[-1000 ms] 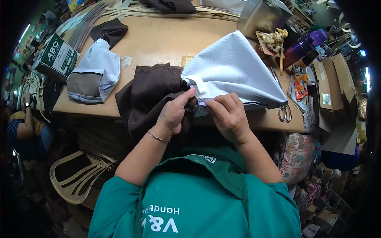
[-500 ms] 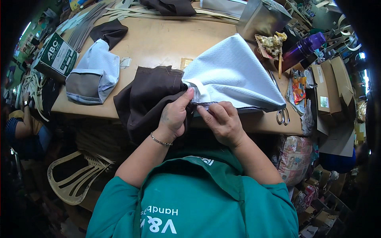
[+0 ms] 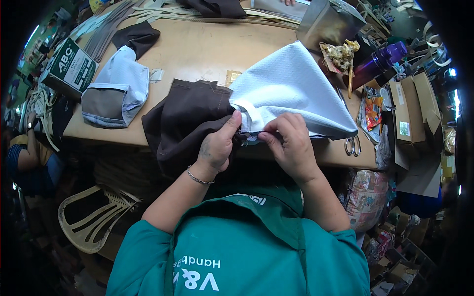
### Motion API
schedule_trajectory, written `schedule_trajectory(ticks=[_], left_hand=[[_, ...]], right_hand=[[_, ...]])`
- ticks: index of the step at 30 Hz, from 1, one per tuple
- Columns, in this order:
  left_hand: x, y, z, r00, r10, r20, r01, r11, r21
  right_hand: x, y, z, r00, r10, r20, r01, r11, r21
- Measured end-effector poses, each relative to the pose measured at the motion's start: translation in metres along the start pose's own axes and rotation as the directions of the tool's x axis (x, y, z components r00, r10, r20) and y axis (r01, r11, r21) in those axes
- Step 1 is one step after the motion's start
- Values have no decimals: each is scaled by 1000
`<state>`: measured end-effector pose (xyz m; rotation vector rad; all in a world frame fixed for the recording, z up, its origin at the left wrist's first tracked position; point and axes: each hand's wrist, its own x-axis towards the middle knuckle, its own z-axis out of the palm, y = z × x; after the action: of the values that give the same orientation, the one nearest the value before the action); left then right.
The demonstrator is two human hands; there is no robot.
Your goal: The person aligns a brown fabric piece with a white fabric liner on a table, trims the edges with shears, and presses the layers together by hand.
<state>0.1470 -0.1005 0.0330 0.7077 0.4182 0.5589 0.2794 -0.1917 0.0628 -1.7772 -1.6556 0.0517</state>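
A sewn piece lies over the table's near edge, part dark brown fabric (image 3: 190, 111) and part white textured fabric (image 3: 291, 84). My left hand (image 3: 219, 143) grips the brown fabric close to where the two parts join, thumb on top. With thumb and fingers pinched, my right hand (image 3: 289, 143) holds the lower edge of the white fabric just right of the join. A short white strip (image 3: 252, 112) curls up between the hands. What lies under the fingertips is hidden. Scissors (image 3: 352, 146) rest at the table edge, right of my right hand.
The tan table (image 3: 197, 49) bears a similar white and grey piece (image 3: 116, 93) and a green can (image 3: 69, 68) at left. At right stand a metal tin (image 3: 330, 22), a glue-crusted container with a brush (image 3: 339, 54), a purple bottle (image 3: 382, 59) and cardboard boxes (image 3: 414, 108). A plastic chair (image 3: 94, 222) stands lower left.
My right hand has slid a little to the right along the white fabric's edge, its wrist turning more upright. The left hand stays nearly in place. Another person's fingers now show at the table's far edge.
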Motion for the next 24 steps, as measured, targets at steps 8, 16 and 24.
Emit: schedule_trajectory(ticks=[8,16,24], left_hand=[[-3,-6,-3,971,171,169,-227,880,417],[1,-12,-11,945,270,186,-328,743,584],[1,-19,-18,990,82,-116,-62,985,162]], right_hand=[[-1,5,7,999,31,29,-34,991,133],[-5,15,15,1000,3,-14,0,980,201],[-11,24,16,996,66,61,-64,998,-24]])
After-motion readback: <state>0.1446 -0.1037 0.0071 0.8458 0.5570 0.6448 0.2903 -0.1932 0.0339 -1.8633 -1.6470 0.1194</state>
